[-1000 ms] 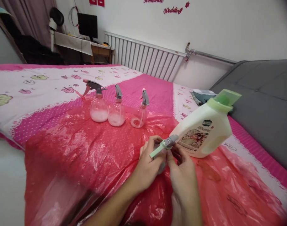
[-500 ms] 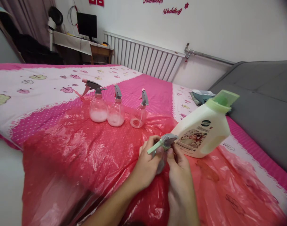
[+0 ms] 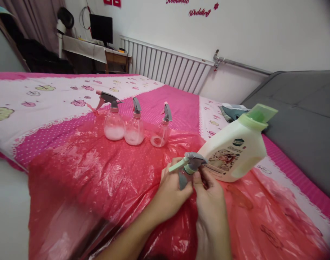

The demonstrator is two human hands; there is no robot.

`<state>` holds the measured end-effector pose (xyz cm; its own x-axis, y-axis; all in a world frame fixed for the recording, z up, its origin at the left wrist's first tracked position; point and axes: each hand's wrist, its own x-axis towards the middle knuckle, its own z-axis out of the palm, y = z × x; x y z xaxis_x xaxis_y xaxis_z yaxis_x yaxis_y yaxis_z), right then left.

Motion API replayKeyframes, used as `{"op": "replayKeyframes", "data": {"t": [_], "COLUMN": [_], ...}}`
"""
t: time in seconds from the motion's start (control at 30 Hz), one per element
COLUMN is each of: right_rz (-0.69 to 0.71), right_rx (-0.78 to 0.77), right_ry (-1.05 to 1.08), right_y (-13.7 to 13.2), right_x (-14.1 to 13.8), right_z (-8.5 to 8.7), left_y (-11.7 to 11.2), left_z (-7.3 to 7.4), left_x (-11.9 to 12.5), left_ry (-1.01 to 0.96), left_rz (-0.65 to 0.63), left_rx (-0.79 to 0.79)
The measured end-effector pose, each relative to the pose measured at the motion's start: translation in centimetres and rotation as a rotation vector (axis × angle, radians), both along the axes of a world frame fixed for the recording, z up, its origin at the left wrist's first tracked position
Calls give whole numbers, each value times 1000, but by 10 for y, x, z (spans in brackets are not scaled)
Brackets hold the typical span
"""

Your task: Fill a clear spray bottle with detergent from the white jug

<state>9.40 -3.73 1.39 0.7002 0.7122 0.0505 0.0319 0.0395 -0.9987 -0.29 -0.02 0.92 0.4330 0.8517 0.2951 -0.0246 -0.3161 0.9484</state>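
Note:
Both hands meet over a small spray bottle with a grey and green trigger head (image 3: 188, 164) on a red plastic sheet (image 3: 100, 180). My left hand (image 3: 171, 191) is wrapped round the bottle's body, which it hides. My right hand (image 3: 209, 196) pinches the collar under the trigger head. Just behind them a white detergent bottle (image 3: 235, 150) with a green cap leans tilted to the right. Farther back on the sheet stand three clear spray bottles with pink and grey triggers (image 3: 113, 124) (image 3: 134, 126) (image 3: 162, 130), each holding a little whitish liquid.
The sheet covers a pink and white quilt (image 3: 32, 97) on a bed. A grey headboard (image 3: 302, 115) runs along the right, with folded cloth (image 3: 231, 110) beside it. A white radiator (image 3: 167, 66) and a desk with a monitor (image 3: 101, 29) stand at the far wall.
The green trigger head has turned and risen a little between my fingers, its nozzle now pointing up to the left. The other bottles have not moved.

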Motion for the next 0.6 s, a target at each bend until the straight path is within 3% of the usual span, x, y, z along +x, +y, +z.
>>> {"op": "replayKeyframes", "data": {"t": [0.3,0.6], "right_rz": [98,17], "right_rx": [63,30], "right_ry": [84,29], "right_y": [-4,2], "right_x": [-11,-8], "right_z": [15,7], "left_y": [1,-3], "left_z": [3,1], "left_x": [-4,-4], "left_ry": [18,112], "left_rz": [10,26], "left_rx": [27,8]}}
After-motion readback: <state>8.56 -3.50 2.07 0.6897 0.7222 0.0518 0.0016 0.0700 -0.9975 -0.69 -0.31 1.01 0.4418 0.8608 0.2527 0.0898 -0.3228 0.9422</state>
